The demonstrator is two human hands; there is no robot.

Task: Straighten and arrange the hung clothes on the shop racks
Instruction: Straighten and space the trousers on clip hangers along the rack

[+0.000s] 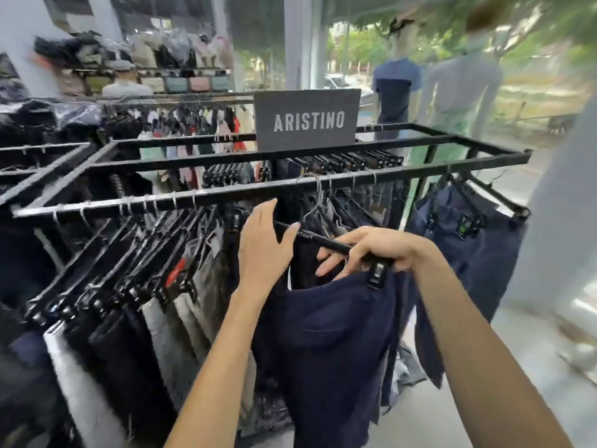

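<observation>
A black metal rack (226, 194) carries rows of trousers on black clip hangers. In front of its near rail hangs a pair of dark navy trousers (326, 344), clipped to a black hanger (326, 242) whose wire hook reaches up to the rail. My right hand (371, 250) grips the hanger bar near its right clip. My left hand (261, 247) has straight fingers; it presses against the left end of the hanger, thumb over the bar. To the left, several dark and grey trousers (135, 305) hang packed at a slant.
A grey ARISTINO sign (307, 119) stands on the rack's top. More jeans (475, 240) hang at the rack's right end. Two dressed mannequins (397, 88) stand behind by the window. Another rack (42, 156) and shelves of folded clothes sit at the left. Bare floor lies at the lower right.
</observation>
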